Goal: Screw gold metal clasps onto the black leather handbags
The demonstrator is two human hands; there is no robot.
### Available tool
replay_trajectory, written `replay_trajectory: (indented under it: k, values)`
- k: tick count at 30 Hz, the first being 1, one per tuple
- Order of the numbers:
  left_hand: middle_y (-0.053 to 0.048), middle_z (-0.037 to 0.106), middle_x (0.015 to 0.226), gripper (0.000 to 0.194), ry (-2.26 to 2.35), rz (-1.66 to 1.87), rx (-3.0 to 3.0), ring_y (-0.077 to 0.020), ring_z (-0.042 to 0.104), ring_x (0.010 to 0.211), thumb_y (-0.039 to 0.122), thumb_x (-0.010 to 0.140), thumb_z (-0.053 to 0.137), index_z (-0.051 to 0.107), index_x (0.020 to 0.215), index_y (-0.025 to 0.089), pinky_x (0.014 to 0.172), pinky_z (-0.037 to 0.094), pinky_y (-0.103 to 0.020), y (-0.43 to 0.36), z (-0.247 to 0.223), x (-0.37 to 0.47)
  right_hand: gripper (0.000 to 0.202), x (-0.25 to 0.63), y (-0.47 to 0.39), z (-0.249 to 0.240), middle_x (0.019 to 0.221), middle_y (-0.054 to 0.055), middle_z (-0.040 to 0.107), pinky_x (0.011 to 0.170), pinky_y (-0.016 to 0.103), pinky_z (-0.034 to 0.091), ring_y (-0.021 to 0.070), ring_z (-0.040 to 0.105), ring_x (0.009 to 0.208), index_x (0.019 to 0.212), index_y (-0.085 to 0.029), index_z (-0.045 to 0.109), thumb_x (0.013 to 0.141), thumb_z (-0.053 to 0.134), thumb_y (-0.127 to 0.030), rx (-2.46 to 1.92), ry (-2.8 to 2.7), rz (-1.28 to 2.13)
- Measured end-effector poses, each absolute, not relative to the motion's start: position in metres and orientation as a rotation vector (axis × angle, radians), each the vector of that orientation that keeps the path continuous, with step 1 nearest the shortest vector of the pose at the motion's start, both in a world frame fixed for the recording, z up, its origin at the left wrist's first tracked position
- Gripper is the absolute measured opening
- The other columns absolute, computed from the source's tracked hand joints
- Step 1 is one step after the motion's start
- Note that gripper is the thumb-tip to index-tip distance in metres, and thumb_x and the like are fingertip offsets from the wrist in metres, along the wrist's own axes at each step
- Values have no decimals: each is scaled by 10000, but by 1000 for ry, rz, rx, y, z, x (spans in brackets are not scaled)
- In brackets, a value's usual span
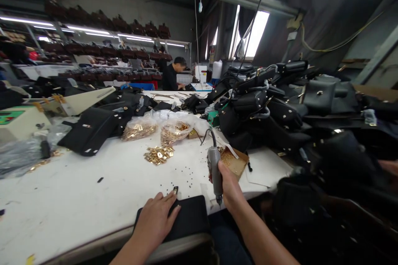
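In my right hand (229,184) is a grey electric screwdriver (214,169), upright, its bit pointing down and its cord rising from the top. My left hand (157,215) lies with fingers stretched over a black leather bag (191,215) at the table's front edge. Its fingertips touch a small black tab with a gold metal piece (175,191) at the bag's far side. Beyond the bag, a pile of gold metal fittings (158,155) lies on the white table (93,198), with small dark bits scattered nearby.
Plastic bags of gold fittings (139,128) stand behind the loose pile. A cardboard box (236,163) of small gold parts sits right of the screwdriver. Black bags (267,107) are heaped at the right, and a machine (21,122) stands left. A person (174,76) sits at the far end.
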State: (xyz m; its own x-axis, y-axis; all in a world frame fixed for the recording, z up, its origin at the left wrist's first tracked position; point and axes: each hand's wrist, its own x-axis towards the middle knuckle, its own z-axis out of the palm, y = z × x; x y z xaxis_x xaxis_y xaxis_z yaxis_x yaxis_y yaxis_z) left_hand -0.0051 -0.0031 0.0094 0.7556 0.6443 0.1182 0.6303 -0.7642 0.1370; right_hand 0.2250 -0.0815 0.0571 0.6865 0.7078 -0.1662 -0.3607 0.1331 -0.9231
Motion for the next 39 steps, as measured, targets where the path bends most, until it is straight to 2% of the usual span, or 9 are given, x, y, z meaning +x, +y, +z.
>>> replay_trajectory:
  k: [7, 12, 17, 21, 26, 30, 34, 36, 39]
  values:
    - [-84, 698, 1291, 314, 1035, 261, 2857, -277, 642, 1062, 291, 985, 482, 706, 1197, 231, 872, 518, -427, -9, 17, -7, 553, 229, -103, 63, 777, 23, 694, 479, 273, 552, 189, 685, 640, 1117, -208, 684, 769, 736, -635, -1303, -380, 830]
    - [-68, 714, 1239, 252, 1042, 280, 2839, -267, 627, 1042, 311, 977, 530, 707, 1144, 246, 849, 494, -405, -14, 18, -8, 613, 231, -110, 51, 625, 43, 665, 402, 264, 491, 160, 602, 453, 962, -149, 690, 887, 497, -726, -1334, -237, 1025]
    - [-73, 716, 1237, 253, 1057, 285, 2830, -270, 620, 1033, 323, 974, 548, 700, 1156, 236, 843, 488, -407, -13, 17, -7, 446, 227, -103, 41, 763, 37, 719, 423, 256, 494, 150, 617, 516, 997, -162, 699, 853, 638, -579, -1276, -238, 1034]
    - [-81, 700, 1286, 301, 1062, 289, 2820, -282, 620, 1047, 320, 986, 508, 701, 1196, 223, 859, 501, -434, -9, 15, -5, 461, 220, -90, 40, 680, 39, 695, 456, 240, 482, 151, 614, 530, 936, -150, 705, 862, 606, -594, -1284, -229, 1072]
    - [-71, 687, 1321, 373, 998, 357, 2815, -294, 642, 1085, 350, 978, 465, 711, 1239, 247, 884, 530, -458, 8, -18, -13, 519, 209, -75, 46, 871, 76, 748, 515, 223, 486, 131, 625, 603, 934, -154, 731, 835, 621, -652, -1250, -306, 1008]
    - [-55, 718, 1267, 403, 1037, 438, 2826, -331, 662, 1046, 424, 934, 485, 740, 1201, 265, 856, 543, -493, 28, -48, -13, 592, 207, -62, 49, 826, 87, 743, 464, 217, 427, 116, 583, 530, 912, -140, 745, 828, 596, -706, -1225, -317, 1022]
    - [-63, 709, 1281, 354, 1006, 355, 2831, -309, 647, 1064, 357, 967, 480, 723, 1207, 264, 872, 527, -472, 9, -18, -12, 666, 203, -68, 61, 819, 92, 736, 447, 223, 444, 110, 566, 507, 910, -126, 731, 787, 613, -769, -1243, -318, 991]
    - [-85, 689, 1303, 330, 988, 325, 2822, -293, 633, 1059, 313, 970, 504, 698, 1228, 240, 871, 516, -462, -1, 3, -9, 641, 201, -65, 65, 861, 70, 734, 467, 222, 467, 102, 564, 530, 1003, -150, 715, 758, 678, -741, -1178, -356, 948]
    - [-99, 688, 1275, 276, 1034, 255, 2794, -285, 609, 1051, 324, 972, 541, 690, 1181, 222, 861, 495, -451, -4, 16, -4, 515, 194, -45, 68, 749, -9, 684, 444, 207, 434, 85, 524, 489, 1055, -192, 672, 700, 851, -519, -1131, -449, 850]
